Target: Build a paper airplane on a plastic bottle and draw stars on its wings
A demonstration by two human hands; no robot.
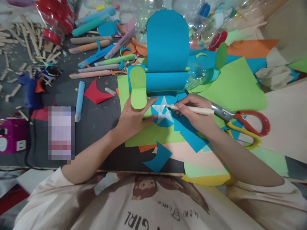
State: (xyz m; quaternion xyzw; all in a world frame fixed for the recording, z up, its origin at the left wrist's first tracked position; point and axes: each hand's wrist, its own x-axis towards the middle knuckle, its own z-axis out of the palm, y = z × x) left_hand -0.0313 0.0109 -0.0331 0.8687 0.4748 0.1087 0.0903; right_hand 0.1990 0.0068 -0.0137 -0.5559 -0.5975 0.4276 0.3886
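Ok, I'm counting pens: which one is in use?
The cream pen gripped in the right hand, its tip on the white star; the other pens lie untouched farther left.

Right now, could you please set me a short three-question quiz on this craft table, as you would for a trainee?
1. True or false: the right hand holds the scissors.
2. The tip of the pen meets which thing? A, a red scrap; B, the pale star; C, a bottle cap.
3. Fill in: the left hand rests flat on ___ paper.

Key: 1 false, it holds the pen; 2 B; 3 green.
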